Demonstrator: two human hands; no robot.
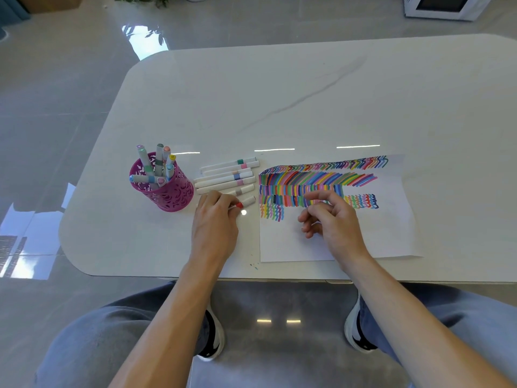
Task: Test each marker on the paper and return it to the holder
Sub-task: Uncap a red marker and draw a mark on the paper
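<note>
A white sheet of paper point(363, 236) covered with rows of coloured marker strokes lies at the table's right front. A pink perforated holder point(167, 191) stands to the left with several markers upright in it. Between holder and paper several white markers point(226, 177) lie side by side. My left hand point(215, 225) rests on the table with its fingers closed on a red-banded marker point(246, 203), the nearest of the row. My right hand point(330, 217) hovers over the paper's lower left, fingers loosely curled and apart, holding nothing.
The white marble-look table point(307, 102) stretches far behind the paper. Small ink specks point(254, 265) mark the front edge. My knees and shoes show below the table, and a white appliance point(444, 7) stands on the floor at the far right.
</note>
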